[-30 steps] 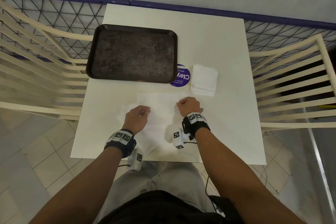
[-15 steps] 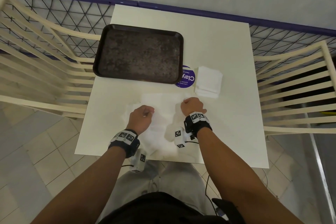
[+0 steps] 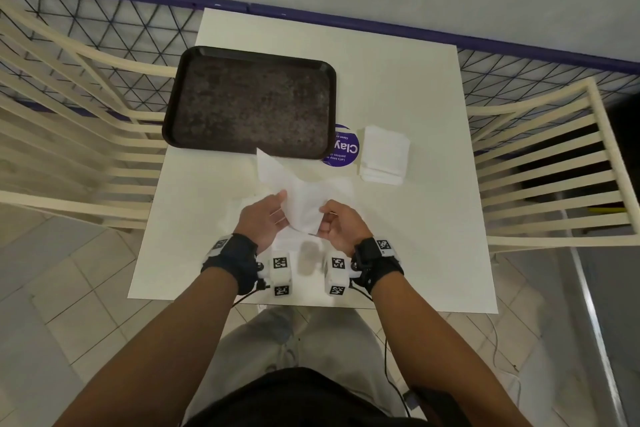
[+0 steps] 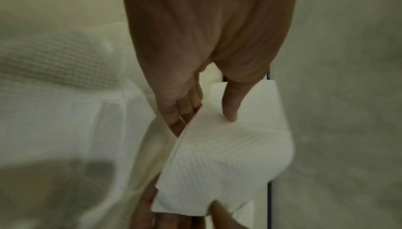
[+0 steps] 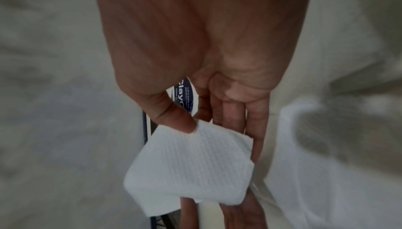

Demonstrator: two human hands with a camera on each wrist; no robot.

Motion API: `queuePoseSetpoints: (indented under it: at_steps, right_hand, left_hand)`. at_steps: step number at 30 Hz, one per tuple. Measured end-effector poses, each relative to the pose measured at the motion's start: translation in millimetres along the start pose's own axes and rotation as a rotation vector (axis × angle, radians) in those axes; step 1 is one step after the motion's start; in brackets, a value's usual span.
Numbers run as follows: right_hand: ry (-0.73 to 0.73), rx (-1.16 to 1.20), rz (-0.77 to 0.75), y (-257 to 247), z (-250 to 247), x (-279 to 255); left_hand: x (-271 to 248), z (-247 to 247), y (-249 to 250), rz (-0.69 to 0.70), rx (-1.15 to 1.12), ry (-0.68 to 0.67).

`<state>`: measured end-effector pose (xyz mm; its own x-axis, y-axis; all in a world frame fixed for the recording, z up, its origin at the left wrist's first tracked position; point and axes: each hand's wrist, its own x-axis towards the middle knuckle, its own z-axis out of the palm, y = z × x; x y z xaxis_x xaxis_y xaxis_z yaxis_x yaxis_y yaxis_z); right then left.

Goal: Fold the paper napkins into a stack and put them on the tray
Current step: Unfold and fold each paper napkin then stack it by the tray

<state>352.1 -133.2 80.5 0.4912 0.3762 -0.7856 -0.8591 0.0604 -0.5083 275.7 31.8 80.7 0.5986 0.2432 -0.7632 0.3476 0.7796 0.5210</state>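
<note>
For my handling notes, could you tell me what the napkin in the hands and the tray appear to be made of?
Napkin: thin white paper tissue, matte; a fine embossed grid shows in both wrist views, and it bends limply between the left hand and right hand.
Tray: probably moulded plastic, dark brown with a speckled matte face, raised rim and rounded corners.

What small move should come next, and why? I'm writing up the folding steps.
Probably bring the two held edges together to crease the napkin. Both hands, left and right, pinch it above the table, half bent. A folded stack waits beside the tray, which holds no napkins.
</note>
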Motion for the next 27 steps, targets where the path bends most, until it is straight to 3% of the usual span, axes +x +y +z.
queuePoseSetpoints:
  at_steps: [3, 6, 12, 21, 27]
  right_hand:
    - [-0.052, 0.012, 0.033, 5.3, -0.8, -1.5]
    - [-0.024, -0.14, 0.003, 4.9, -2.5, -2.1]
    - [0.012, -0.425, -0.182, -12.0, 7.1, -2.2]
    - [0.09, -0.584, -0.468, -16.0, 11.7, 1.8]
    - [0.072, -0.741, -0.602, -15.7, 10.9, 7.1]
  left_hand:
    - [0.7, -3.6, 6.8, 0.035, -0.092, 0.042]
    - [0.2, -6.3, 11.7, 0.125, 0.005, 0.072]
    - [-8.8, -9.8, 21.7, 0.261, 0.318, 0.033]
    - [-8.8, -20.5, 22.4, 0.339, 0.424, -0.022]
    - [-8.4, -21.5, 24.3, 0.501, 0.578, 0.011]
